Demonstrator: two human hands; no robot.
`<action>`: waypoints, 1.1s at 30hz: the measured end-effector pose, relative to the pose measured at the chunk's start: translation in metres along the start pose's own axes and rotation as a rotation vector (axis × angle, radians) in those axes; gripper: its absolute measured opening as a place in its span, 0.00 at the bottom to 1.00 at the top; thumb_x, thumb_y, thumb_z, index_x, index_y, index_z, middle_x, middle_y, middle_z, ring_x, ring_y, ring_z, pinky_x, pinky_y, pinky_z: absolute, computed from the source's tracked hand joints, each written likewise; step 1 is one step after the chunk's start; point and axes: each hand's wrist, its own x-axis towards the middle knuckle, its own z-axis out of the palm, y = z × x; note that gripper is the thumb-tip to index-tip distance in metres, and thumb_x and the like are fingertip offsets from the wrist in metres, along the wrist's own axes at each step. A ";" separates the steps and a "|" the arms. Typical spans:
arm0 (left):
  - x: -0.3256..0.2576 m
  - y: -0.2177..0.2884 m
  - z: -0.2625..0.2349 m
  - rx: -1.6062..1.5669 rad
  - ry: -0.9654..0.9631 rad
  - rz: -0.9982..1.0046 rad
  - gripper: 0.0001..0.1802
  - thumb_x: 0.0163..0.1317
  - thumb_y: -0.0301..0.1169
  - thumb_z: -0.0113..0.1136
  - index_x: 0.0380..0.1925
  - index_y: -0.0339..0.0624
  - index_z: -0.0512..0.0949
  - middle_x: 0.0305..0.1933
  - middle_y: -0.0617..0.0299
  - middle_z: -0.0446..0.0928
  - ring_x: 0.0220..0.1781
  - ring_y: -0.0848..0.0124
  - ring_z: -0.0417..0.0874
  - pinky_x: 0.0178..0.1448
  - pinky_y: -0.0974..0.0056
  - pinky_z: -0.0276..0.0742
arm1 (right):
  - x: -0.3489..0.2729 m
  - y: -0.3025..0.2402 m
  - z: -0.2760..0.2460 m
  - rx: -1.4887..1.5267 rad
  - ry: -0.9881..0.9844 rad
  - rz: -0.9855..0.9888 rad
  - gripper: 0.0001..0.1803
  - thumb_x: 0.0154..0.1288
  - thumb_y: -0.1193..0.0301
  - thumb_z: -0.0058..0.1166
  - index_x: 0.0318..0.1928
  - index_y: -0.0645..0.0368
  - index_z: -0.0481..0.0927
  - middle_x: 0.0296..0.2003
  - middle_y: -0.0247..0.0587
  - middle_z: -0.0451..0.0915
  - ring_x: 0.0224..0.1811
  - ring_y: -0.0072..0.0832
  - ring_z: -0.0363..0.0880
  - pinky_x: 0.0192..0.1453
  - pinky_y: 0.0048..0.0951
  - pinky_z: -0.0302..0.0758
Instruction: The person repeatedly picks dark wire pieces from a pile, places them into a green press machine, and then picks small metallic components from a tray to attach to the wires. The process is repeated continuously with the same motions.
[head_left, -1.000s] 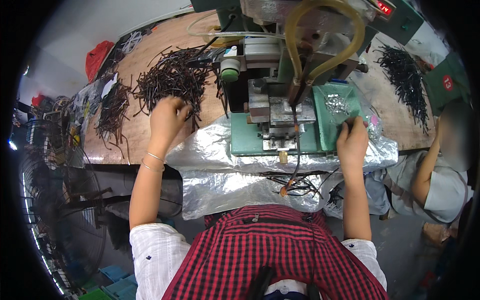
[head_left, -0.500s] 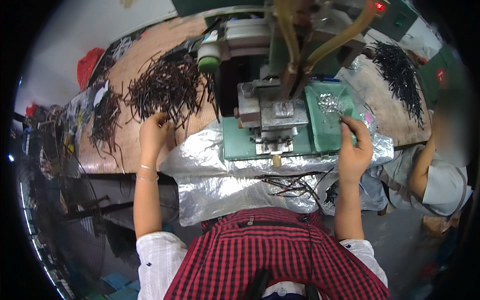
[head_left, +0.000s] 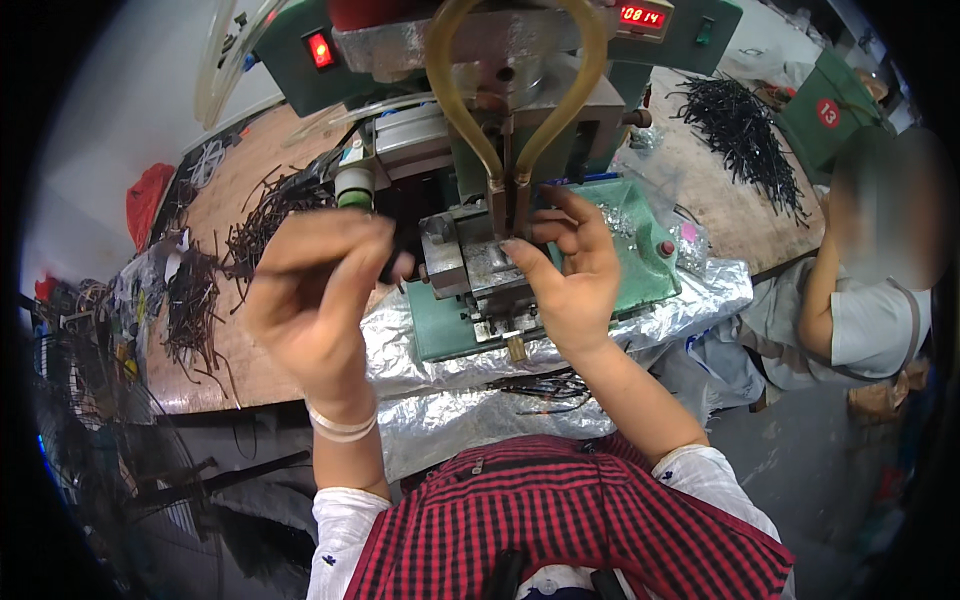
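Note:
My left hand (head_left: 325, 295), smeared by motion, is raised just left of the machine's metal block. Its fingertips are pinched around a short dark wire (head_left: 391, 268), of which only a small end shows. My right hand (head_left: 580, 275) is at the bench machine, its thumb tip over the metal work block (head_left: 495, 268). The other fingers curl in beside the two upright electrodes (head_left: 508, 205); whatever is in that pinch is too small to make out. Behind my right hand lies a green tray (head_left: 650, 285) with small shiny metal pieces (head_left: 620, 222).
Dark brown wires (head_left: 265, 215) are heaped on the wooden table at left, with another bunch (head_left: 195, 310) nearer. Black wires (head_left: 740, 125) lie at the far right. Silver foil (head_left: 410, 430) covers the front edge, with several wires (head_left: 545, 392). A co-worker (head_left: 860, 310) sits at right.
My left hand has moved from the wire heap to the machine, bringing a dark wire. My right hand has moved left from the green tray to the electrodes. The view has shifted.

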 end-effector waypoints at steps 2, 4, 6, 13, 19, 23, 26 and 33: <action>0.005 -0.011 0.013 0.007 0.076 0.015 0.05 0.64 0.13 0.67 0.39 0.27 0.82 0.41 0.48 0.84 0.34 0.66 0.87 0.38 0.65 0.91 | 0.001 -0.001 0.002 0.013 -0.014 -0.010 0.33 0.59 0.80 0.71 0.65 0.68 0.75 0.44 0.41 0.84 0.47 0.22 0.83 0.59 0.25 0.75; 0.005 -0.014 0.016 0.003 0.082 0.034 0.04 0.66 0.15 0.67 0.40 0.27 0.82 0.40 0.48 0.85 0.34 0.67 0.87 0.38 0.65 0.91 | 0.001 -0.004 -0.001 -0.019 -0.077 0.009 0.35 0.63 0.85 0.67 0.69 0.70 0.67 0.51 0.45 0.83 0.52 0.24 0.81 0.61 0.26 0.75; 0.005 -0.015 0.014 0.004 0.076 0.014 0.06 0.70 0.18 0.64 0.44 0.27 0.81 0.39 0.47 0.85 0.33 0.66 0.88 0.38 0.65 0.90 | 0.000 -0.023 -0.001 0.053 -0.083 0.103 0.36 0.64 0.83 0.66 0.70 0.71 0.65 0.51 0.46 0.83 0.54 0.26 0.81 0.63 0.28 0.75; -0.050 -0.016 0.009 0.119 -0.059 0.042 0.11 0.69 0.30 0.70 0.45 0.34 0.82 0.39 0.47 0.87 0.36 0.60 0.91 0.41 0.60 0.91 | 0.007 -0.041 -0.033 -0.515 -0.204 -0.090 0.22 0.67 0.75 0.62 0.60 0.65 0.80 0.46 0.51 0.88 0.51 0.44 0.87 0.60 0.41 0.79; -0.065 -0.037 0.037 0.641 -0.434 0.517 0.14 0.54 0.29 0.80 0.38 0.41 0.86 0.42 0.53 0.88 0.28 0.68 0.85 0.28 0.67 0.78 | -0.007 0.040 -0.121 -0.912 -0.207 -0.198 0.17 0.65 0.75 0.62 0.54 0.60 0.85 0.44 0.52 0.88 0.49 0.50 0.86 0.56 0.43 0.81; -0.069 -0.047 0.032 0.651 -0.487 0.563 0.14 0.55 0.30 0.80 0.37 0.42 0.83 0.44 0.54 0.88 0.25 0.70 0.81 0.24 0.68 0.73 | 0.006 0.028 -0.134 -0.682 0.017 0.074 0.12 0.71 0.74 0.60 0.53 0.62 0.85 0.49 0.48 0.89 0.52 0.38 0.88 0.56 0.38 0.81; -0.069 -0.054 0.036 0.635 -0.436 0.632 0.15 0.52 0.32 0.82 0.34 0.44 0.83 0.42 0.54 0.88 0.21 0.74 0.78 0.22 0.71 0.70 | 0.028 0.043 -0.154 -0.522 0.181 -0.037 0.12 0.74 0.75 0.58 0.55 0.64 0.83 0.45 0.44 0.88 0.48 0.28 0.86 0.54 0.29 0.78; -0.065 -0.051 0.039 0.692 -0.438 0.619 0.13 0.53 0.32 0.81 0.34 0.43 0.84 0.41 0.56 0.88 0.23 0.75 0.78 0.23 0.71 0.70 | -0.009 0.046 -0.150 -0.890 0.020 0.075 0.10 0.61 0.76 0.66 0.44 0.61 0.84 0.40 0.48 0.86 0.46 0.46 0.85 0.53 0.40 0.79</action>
